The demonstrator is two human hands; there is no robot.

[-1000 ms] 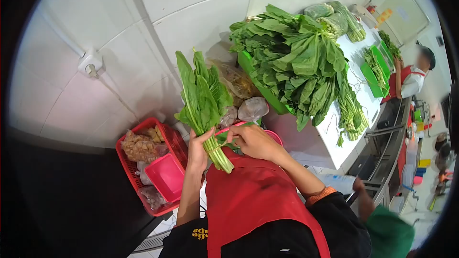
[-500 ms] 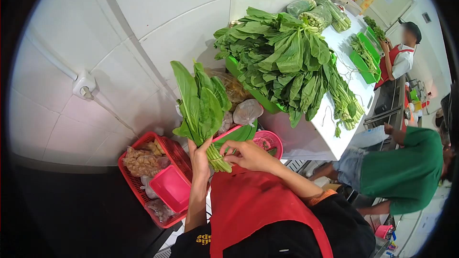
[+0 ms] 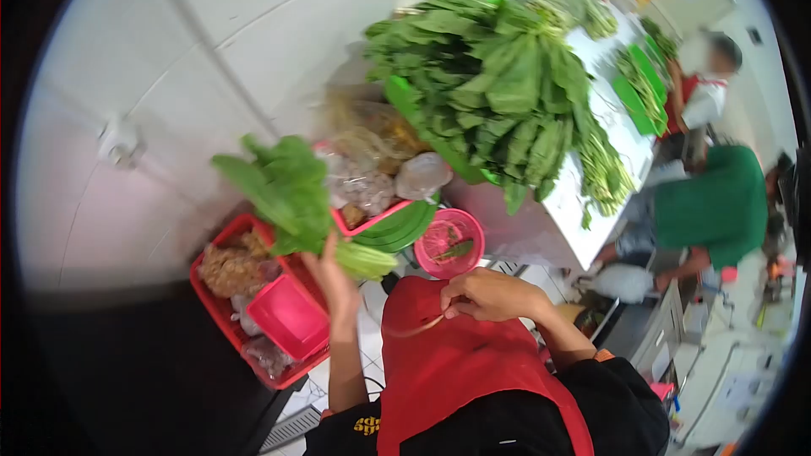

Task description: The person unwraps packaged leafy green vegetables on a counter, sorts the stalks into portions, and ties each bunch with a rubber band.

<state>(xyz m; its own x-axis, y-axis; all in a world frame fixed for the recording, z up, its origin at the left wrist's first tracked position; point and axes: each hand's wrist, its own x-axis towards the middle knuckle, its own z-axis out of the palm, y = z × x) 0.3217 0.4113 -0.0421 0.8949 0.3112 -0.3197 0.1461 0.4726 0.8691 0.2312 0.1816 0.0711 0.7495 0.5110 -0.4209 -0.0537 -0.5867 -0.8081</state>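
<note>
My left hand [image 3: 335, 283] is closed around the stems of a bunch of leafy greens [image 3: 291, 198]; the leaves point up and left, and the pale stems stick out to the right. Motion blurs the bunch. My right hand [image 3: 486, 294] is apart from it, in front of the red apron [image 3: 473, 355]. Its fingers pinch a thin, pale, curved strand [image 3: 420, 327] that trails to the left; I cannot make out its material. A large heap of the same kind of leafy greens [image 3: 507, 76] fills a green crate [image 3: 414, 114] on the white table.
A red basket [image 3: 203, 279] holds bagged food and a pink tub [image 3: 290, 317]. Beside the white table [image 3: 573, 232] stands a pink bucket [image 3: 479, 245] with leaf scraps. A person in a green shirt [image 3: 710, 203] bends at the right; another person in a red apron stands farther back.
My hands have moved apart. The left took the greens left and down; the right drew away to the right with the strand. The person in green has shifted, and the view has tilted.
</note>
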